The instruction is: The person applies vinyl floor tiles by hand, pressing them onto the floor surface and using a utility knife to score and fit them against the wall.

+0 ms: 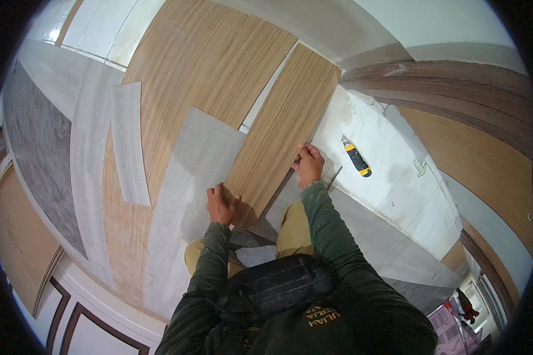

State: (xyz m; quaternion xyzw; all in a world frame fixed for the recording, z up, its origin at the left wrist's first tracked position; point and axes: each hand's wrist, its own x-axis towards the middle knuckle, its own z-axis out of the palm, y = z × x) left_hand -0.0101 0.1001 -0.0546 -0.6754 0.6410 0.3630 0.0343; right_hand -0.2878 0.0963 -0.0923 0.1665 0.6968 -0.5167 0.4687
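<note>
In front of me a long wood-look floor plank [290, 112] slants from near my knees toward the wall corner. My left hand [221, 205] pinches its left edge at the near end. Higher up, my right hand [308, 164] grips the right edge with bent fingers; the fingertips under the plank are partly hidden. A narrow white gap separates the plank's far part from the laid wood-look flooring [201, 53] on its left. Next to my left hand lies a grey plank [201, 154]. A black and yellow utility knife [356, 157] rests on the white tile floor [397, 183], right of my right hand.
A narrow grey strip [131, 145] lies on the flooring at left, near dark grey sheets [38, 136]. Brown door-frame trim [444, 94] curves along the right. A white panelled door [100, 328] stands at lower left. A grey wall [361, 35] rises beyond the plank.
</note>
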